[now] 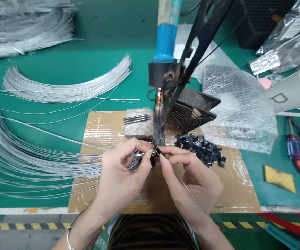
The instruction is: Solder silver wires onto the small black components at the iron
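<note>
A soldering iron (166,41) is clamped upright in a black metal stand arm (200,31), its tip pointing down between my hands. My left hand (123,173) is closed, thumb and forefinger pinching the end of a thin grey wire just left of the tip. From the right, my right hand (194,173) pinches a thin strand of solder wire (183,182) close to the tip; the strand trails back over my wrist. Whatever small part is at the joint is mostly hidden by my fingertips. Loose grey wires (48,158) fan out left, passing behind my left hand.
Small black pieces (203,149) lie heaped on the cardboard sheet (233,187). Behind stand a black fan (191,111) and a wrapped block (138,130). Another grey wire bundle (66,88) lies left. Bubble wrap (233,111), a yellow sponge (279,178) and a screwdriver (293,146) are right.
</note>
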Action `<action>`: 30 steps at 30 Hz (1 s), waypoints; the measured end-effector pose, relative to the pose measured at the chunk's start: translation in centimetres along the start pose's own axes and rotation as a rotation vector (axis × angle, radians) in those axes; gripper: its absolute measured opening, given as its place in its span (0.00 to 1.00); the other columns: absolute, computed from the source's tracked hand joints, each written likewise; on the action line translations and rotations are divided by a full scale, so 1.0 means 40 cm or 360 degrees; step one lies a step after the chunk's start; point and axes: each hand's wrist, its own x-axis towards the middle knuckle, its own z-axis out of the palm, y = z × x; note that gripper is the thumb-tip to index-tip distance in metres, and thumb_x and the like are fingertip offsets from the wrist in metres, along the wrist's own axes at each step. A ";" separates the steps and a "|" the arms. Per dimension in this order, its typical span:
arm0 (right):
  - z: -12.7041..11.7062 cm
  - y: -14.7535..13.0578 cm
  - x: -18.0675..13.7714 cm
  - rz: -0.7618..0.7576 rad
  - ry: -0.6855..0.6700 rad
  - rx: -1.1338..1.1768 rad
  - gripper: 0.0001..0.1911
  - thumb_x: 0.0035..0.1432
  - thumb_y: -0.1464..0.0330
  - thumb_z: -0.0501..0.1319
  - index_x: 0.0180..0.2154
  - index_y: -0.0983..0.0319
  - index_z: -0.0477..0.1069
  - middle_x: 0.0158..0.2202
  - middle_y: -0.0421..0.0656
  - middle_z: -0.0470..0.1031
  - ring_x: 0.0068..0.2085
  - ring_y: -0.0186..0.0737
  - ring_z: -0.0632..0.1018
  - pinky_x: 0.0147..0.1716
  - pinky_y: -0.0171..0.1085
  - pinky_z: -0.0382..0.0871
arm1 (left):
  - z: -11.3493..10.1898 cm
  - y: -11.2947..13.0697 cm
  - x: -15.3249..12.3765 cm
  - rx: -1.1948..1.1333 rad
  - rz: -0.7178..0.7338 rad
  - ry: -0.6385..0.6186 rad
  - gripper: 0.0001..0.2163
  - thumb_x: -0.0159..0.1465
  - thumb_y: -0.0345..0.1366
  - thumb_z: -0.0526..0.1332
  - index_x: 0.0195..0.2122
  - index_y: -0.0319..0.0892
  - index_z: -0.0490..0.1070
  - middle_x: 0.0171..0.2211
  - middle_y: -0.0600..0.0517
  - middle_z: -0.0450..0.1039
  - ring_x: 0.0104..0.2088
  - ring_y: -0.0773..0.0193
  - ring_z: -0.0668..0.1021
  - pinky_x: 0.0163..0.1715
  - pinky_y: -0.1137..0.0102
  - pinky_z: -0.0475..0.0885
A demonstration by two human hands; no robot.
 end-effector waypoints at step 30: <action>-0.212 0.107 -0.010 0.0339 0.0820 0.0195 0.25 0.72 0.54 0.55 0.38 0.62 0.85 0.40 0.54 0.84 0.36 0.51 0.81 0.33 0.49 0.72 | -0.007 -0.101 -0.062 0.0906 0.0853 0.0534 0.11 0.63 0.19 0.68 0.42 0.40 0.76 0.39 0.47 0.85 0.38 0.60 0.85 0.38 0.66 0.74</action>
